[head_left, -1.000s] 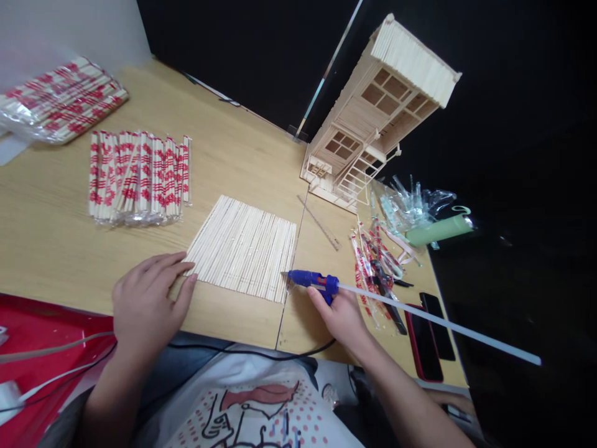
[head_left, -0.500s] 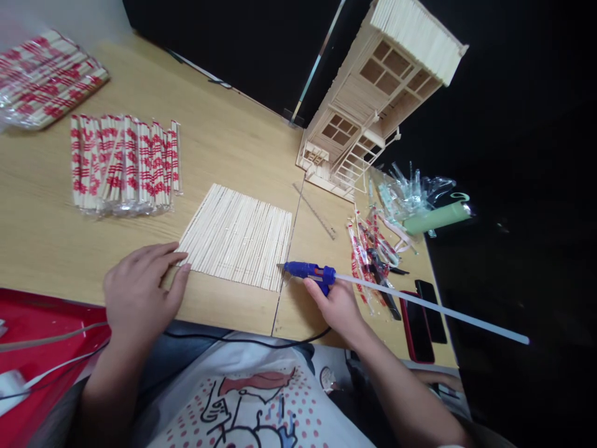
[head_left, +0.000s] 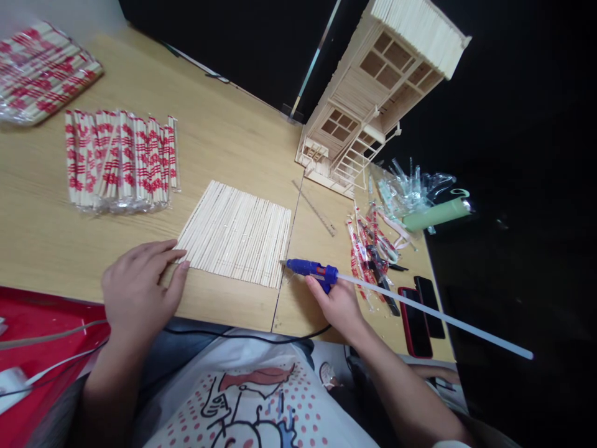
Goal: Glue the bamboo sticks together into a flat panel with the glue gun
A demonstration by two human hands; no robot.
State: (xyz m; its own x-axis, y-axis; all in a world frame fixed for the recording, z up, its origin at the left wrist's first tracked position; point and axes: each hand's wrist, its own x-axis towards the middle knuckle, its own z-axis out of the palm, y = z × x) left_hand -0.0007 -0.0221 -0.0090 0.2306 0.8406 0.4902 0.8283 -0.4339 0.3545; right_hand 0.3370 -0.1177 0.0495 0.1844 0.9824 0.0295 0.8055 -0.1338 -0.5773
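A flat panel of pale wooden sticks (head_left: 237, 233) lies on the table, its sticks side by side. At its left lower corner rests my left hand (head_left: 140, 286), fingers apart, fingertips touching the edge. My right hand (head_left: 338, 305) grips a blue glue gun (head_left: 310, 269) with a long translucent glue stick (head_left: 433, 316) sticking out of its back. The gun's nozzle is at the panel's right edge; whether it touches is too small to tell.
Wrapped chopsticks (head_left: 121, 158) and a second pack (head_left: 44, 74) lie left. A stick-built model house (head_left: 354, 106) stands behind. A ruler (head_left: 313, 208), torn wrappers (head_left: 366, 249), a green bottle (head_left: 436, 214) and phones (head_left: 415, 323) lie right. Another person's arm shows lower right.
The glue gun in my right hand has shifted very slightly right, and its nozzle sits a little off its earlier spot. My left hand stays at the panel's corner.
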